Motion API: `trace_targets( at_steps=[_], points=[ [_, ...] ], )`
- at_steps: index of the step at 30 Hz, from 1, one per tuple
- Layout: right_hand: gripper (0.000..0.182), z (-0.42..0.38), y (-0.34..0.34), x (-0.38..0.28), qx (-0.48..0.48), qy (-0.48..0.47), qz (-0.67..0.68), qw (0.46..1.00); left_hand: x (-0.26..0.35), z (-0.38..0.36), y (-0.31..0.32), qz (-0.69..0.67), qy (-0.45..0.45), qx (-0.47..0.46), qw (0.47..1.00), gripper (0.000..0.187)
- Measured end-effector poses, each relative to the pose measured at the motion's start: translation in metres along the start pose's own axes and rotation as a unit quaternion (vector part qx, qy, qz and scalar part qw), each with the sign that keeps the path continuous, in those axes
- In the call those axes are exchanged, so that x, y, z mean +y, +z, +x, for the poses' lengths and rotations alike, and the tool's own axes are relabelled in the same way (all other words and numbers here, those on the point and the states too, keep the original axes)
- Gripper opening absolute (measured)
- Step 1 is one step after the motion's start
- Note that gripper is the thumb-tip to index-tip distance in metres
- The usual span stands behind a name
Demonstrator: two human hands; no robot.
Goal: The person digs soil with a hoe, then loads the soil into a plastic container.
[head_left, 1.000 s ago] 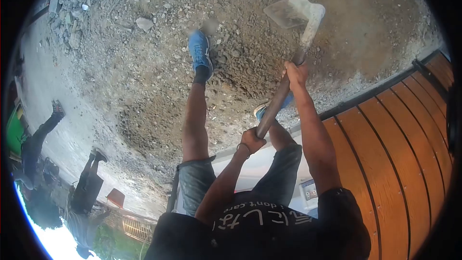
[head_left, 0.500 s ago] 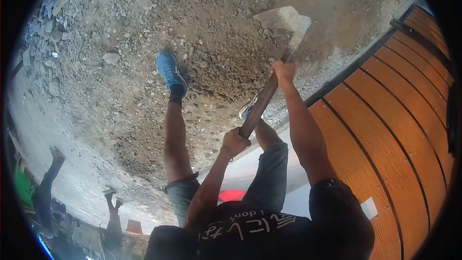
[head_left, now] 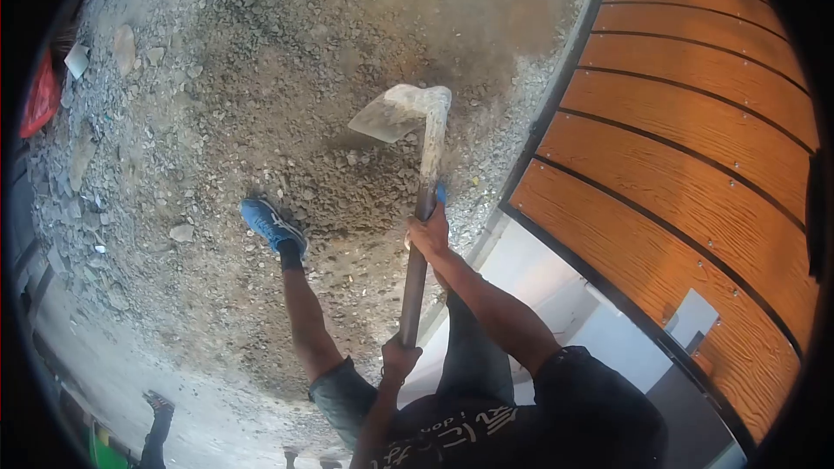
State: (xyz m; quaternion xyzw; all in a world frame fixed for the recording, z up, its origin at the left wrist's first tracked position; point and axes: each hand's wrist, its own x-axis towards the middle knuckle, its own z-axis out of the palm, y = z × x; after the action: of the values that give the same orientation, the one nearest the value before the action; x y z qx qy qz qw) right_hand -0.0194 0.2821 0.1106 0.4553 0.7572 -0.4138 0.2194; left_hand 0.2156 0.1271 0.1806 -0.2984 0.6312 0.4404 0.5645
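Note:
Both my hands grip a long-handled hoe (head_left: 414, 293). My left hand (head_left: 400, 359) is closed around the handle's near end, and my right hand (head_left: 428, 236) wraps it farther up, toward the head. A dusty, pale blade (head_left: 395, 115) bends off to the left at the far end, over loose gravelly soil (head_left: 360, 187). My left foot, in a blue shoe (head_left: 272, 222), stands beside this soil. Most of the other blue shoe (head_left: 440, 194) is hidden behind the handle and my right hand.
An orange plank-clad panel (head_left: 660, 122) with a dark frame borders the ground on the right. Rubble (head_left: 78, 208) and a red object (head_left: 41, 97) lie at the left. Another person's leg (head_left: 158, 426) shows at the lower left, near something green (head_left: 104, 447).
The view has shifted, with the orange panel filling more of the right side. The hoe has swung left and closer to my left foot, its handle now steeper in view. Both hands keep their hold.

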Motion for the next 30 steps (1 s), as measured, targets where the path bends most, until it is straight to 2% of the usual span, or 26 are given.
trace_targets(
  at_steps=[1,2,3,4,5,6,7,9,10,12,14,16,17,19,20,22,24,25,26,27,28,29,30],
  points=[
    [0.046,0.018,-0.015,-0.008,0.035,-0.026,-0.023,0.999,0.023,0.01,-0.001,0.028,0.014,-0.012,0.999,0.04],
    [0.04,0.065,-0.02,0.019,0.084,-0.057,-0.001,0.995,0.055,0.025,-0.003,0.016,0.061,-0.026,0.998,0.038],
    [0.038,0.075,-0.047,-0.021,0.071,0.01,0.059,0.996,0.093,0.043,-0.004,0.031,0.101,-0.035,0.994,0.038],
    [0.036,0.111,-0.064,-0.023,0.095,-0.032,0.078,0.992,0.13,0.06,-0.004,0.024,0.045,-0.088,0.995,0.038],
    [0.034,0.158,-0.079,-0.016,0.136,-0.053,0.063,0.987,0.149,0.086,0.007,-0.011,0.176,-0.066,0.982,0.024],
    [0.035,0.179,-0.099,-0.037,0.17,-0.032,0.04,0.984,0.178,0.108,0.017,-0.012,0.174,-0.074,0.982,0.026],
    [0.028,0.234,-0.115,-0.015,0.169,-0.05,0.074,0.982,0.212,0.124,0.023,-0.026,0.158,-0.104,0.982,0.026],
    [0.011,0.289,-0.147,-0.006,0.171,-0.019,0.045,0.984,0.247,0.147,0.045,-0.042,0.137,-0.129,0.981,0.027],
    [0.015,0.313,-0.155,0.009,0.166,-0.016,0.046,0.985,0.256,0.157,0.061,-0.032,0.126,-0.124,0.984,0.027],
    [0.021,0.312,-0.157,0.038,0.163,-0.011,-0.016,0.986,0.245,0.171,0.084,-0.019,0.111,-0.128,0.985,0.027],
    [0.045,0.265,-0.145,0.039,0.164,0.024,-0.017,0.986,0.193,0.164,0.097,-0.041,0.132,-0.102,0.985,0.024],
    [0.049,0.227,-0.13,0.052,0.136,0.012,-0.068,0.988,0.162,0.135,0.089,-0.131,0.057,-0.163,0.976,0.018],
    [0.05,0.224,-0.114,0.077,0.151,0.0,-0.142,0.978,0.143,0.122,0.086,-0.136,0.049,-0.17,0.975,0.016],
    [0.051,0.172,-0.098,0.075,0.079,0.033,-0.089,0.992,0.118,0.087,0.066,-0.114,0.012,-0.145,0.983,0.014],
    [0.04,0.166,-0.074,0.115,0.088,-0.01,-0.082,0.993,0.095,0.072,0.059,-0.109,-0.021,-0.146,0.983,0.024],
    [0.044,0.123,-0.06,0.139,0.052,0.012,-0.049,0.997,0.051,0.056,0.055,0.011,-0.024,-0.1,0.995,0.031],
    [0.053,0.1,-0.067,0.145,0.055,0.01,-0.008,0.998,0.047,0.043,0.06,0.056,-0.046,-0.081,0.994,0.035],
    [0.053,0.103,-0.086,0.129,0.045,0.042,0.035,0.998,0.049,0.057,0.072,0.06,-0.04,-0.084,0.994,0.035],
    [0.053,0.104,-0.109,0.106,0.031,0.074,0.077,0.994,0.047,0.075,0.088,0.072,0.014,-0.065,0.995,0.036],
    [0.051,0.123,-0.128,0.096,0.056,0.062,0.071,0.994,0.048,0.09,0.105,0.082,0.067,-0.048,0.993,0.037],
    [0.049,0.158,-0.147,0.093,0.081,0.05,0.064,0.993,0.086,0.11,0.12,0.091,0.085,-0.063,0.99,0.038],
    [0.048,0.215,-0.157,0.114,0.159,-0.036,-0.003,0.987,0.127,0.132,0.139,0.091,0.096,-0.07,0.989,0.041],
    [0.045,0.227,-0.198,0.059,0.131,0.003,0.051,0.99,0.137,0.175,0.168,0.07,0.214,-0.016,0.974,0.042]
  ],
)
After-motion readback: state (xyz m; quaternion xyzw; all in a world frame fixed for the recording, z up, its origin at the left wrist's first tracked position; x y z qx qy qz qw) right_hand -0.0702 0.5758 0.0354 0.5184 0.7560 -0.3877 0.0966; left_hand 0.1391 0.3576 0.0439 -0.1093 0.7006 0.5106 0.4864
